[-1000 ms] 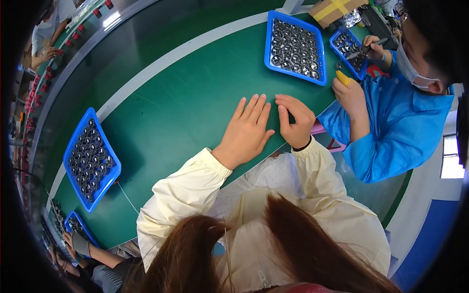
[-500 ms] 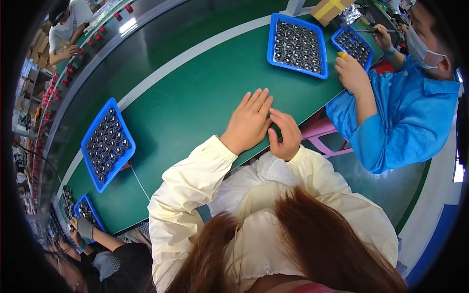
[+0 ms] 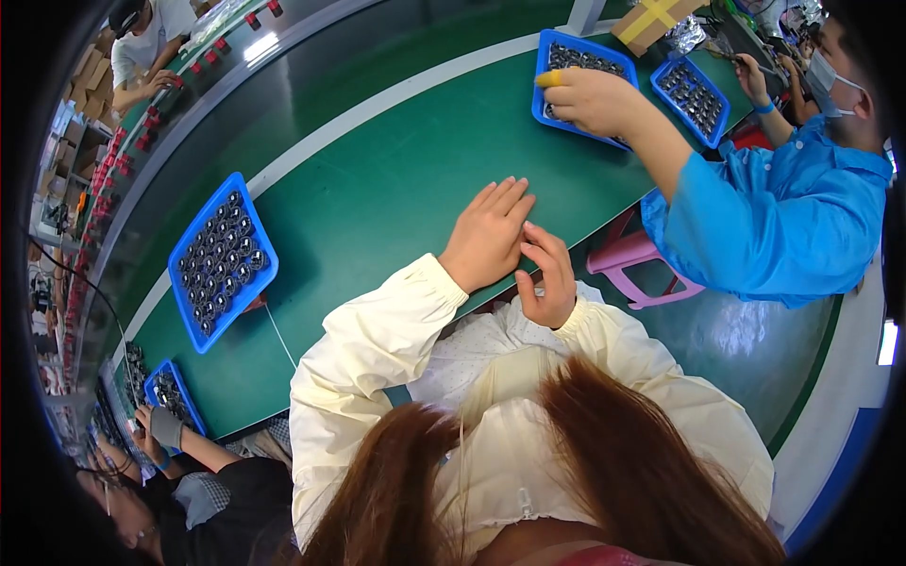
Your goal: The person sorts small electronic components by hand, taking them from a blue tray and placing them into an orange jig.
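My left hand (image 3: 486, 238) lies on the green tabletop (image 3: 377, 198) near its front edge, palm down, with its fingers stretched out and nothing in it. Close on its right is my right hand (image 3: 547, 281), fingers loosely bent and thumb apart, also holding nothing. Its fingertips are at the side of the left hand; whether they touch is hard to tell. To my left on the table stands a blue tray (image 3: 247, 294) filled with rows of small round black parts. A similar blue tray (image 3: 542, 66) stands at the far right, with a co-worker's hand (image 3: 595, 102) over it.
A co-worker in blue (image 3: 774, 217) sits at right beside a smaller blue tray (image 3: 722, 104) and a cardboard box (image 3: 656, 24). A pink stool (image 3: 630, 266) stands by the table edge. At lower left, another person (image 3: 236, 500) works near a small blue tray (image 3: 189, 401).
The co-worker's hand with the yellow finger cover has moved left from the smaller tray to over the larger one. The view has shifted slightly. My hands stay nearly still.
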Available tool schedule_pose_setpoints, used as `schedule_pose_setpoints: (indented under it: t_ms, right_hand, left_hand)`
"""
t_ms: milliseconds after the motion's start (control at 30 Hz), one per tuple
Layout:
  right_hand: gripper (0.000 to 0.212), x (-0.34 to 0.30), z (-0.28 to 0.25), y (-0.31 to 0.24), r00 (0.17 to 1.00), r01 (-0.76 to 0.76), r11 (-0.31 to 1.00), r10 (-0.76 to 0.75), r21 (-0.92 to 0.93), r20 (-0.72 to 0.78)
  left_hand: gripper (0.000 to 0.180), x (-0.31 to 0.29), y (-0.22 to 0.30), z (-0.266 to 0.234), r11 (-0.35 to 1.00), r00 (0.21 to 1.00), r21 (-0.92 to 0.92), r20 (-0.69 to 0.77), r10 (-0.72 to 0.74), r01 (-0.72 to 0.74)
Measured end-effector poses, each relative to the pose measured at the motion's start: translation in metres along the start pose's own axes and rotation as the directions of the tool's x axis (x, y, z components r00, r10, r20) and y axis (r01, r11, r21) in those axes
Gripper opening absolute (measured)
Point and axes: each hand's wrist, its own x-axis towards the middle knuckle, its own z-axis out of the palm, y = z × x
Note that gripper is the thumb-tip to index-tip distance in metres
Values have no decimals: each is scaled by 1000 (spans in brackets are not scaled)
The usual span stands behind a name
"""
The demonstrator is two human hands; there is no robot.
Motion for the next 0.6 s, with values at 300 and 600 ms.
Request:
schedule_pose_setpoints:
  t_ms: [300, 600]
  right_hand:
    - [30, 10, -1, -13, 994, 42, 981, -59, 191, 88]
    - [26, 34, 3, -23, 995, -68, 968, 47, 241, 92]
  left_hand:
    - [30, -36, 10, -26, 999, 1000, -47, 6, 19, -18]
    - [28, -43, 5, -28, 978, 993, -202, -88, -75, 56]
